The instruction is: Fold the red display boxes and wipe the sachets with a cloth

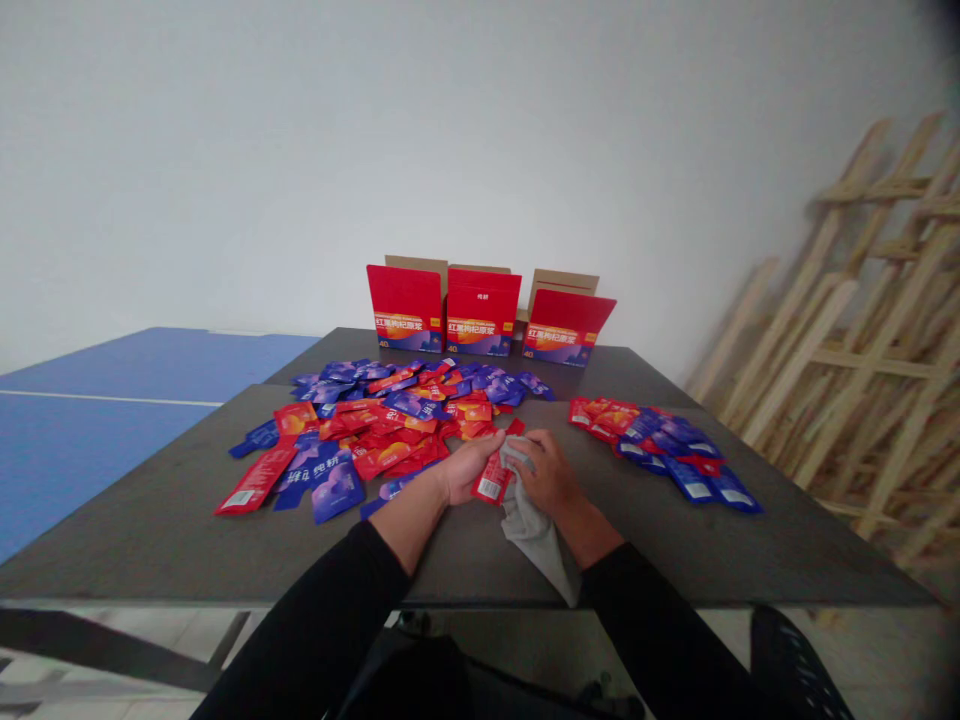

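My left hand [470, 470] is closed on a red sachet [491, 484] with a white barcode label at its lower end. A grey cloth [531, 525] is bunched in my right hand [551, 475], pressed against the sachet's face, its loose end hanging toward the table's front edge. Part of the sachet is hidden under the cloth and fingers. Just left of my hands spreads a large loose pile of red and purple-blue sachets [390, 430]. A smaller group of sachets [660, 445] lies to the right, overlapping in a rough row.
Three red and blue cartons with raised flaps, a left one [405, 320], a middle one [482, 322] and a right one [562, 330], stand at the back of the dark table [630, 560]. A blue table [135, 420] adjoins on the left. Wooden frames [862, 350] lean at the right wall.
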`<state>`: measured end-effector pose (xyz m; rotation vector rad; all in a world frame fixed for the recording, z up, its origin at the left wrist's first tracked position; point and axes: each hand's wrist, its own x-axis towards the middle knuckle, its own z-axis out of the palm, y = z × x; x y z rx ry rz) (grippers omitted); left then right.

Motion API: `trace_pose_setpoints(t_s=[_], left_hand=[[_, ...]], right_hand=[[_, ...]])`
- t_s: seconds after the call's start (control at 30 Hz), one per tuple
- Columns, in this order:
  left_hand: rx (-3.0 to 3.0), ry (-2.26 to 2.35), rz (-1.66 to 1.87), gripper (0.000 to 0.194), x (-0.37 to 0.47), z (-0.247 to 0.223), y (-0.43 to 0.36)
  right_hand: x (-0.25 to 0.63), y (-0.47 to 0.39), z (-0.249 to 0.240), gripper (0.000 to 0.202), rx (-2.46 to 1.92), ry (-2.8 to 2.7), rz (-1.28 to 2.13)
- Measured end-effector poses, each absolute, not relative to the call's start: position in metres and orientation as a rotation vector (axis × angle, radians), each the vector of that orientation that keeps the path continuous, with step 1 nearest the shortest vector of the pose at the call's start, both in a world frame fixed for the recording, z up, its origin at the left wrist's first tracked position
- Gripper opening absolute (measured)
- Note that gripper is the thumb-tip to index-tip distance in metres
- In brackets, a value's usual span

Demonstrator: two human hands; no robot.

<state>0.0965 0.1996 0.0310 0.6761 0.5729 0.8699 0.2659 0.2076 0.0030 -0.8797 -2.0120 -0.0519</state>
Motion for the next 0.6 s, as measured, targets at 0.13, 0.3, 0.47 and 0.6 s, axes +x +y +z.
trace_pose_setpoints(t_s=[0.13, 0.3, 0.47, 0.6], left_hand=[[0.723, 0.628, 0.798, 0.036, 0.094, 0.033, 0.198], [0.793, 0.727, 0.732, 0.039, 0.089, 0.033, 0.198], [0.656, 0.61, 0.672, 0.042, 0.084, 0.037, 0.201], [0.455, 0.546, 0.812, 0.043, 0.083, 0.041, 0.206]], right_hand=[[0.266, 0.21, 0.003, 0.027, -0.964, -1.896, -0.086], [0.271, 0.215, 0.005, 0.029, -1.089, -1.756, -0.057], [0.278, 0.22, 0.008, 0.029, -1.14, -1.638, -0.056], [0.268, 0.206, 0.011, 0.025, -0.907, -1.778, -0.065]])
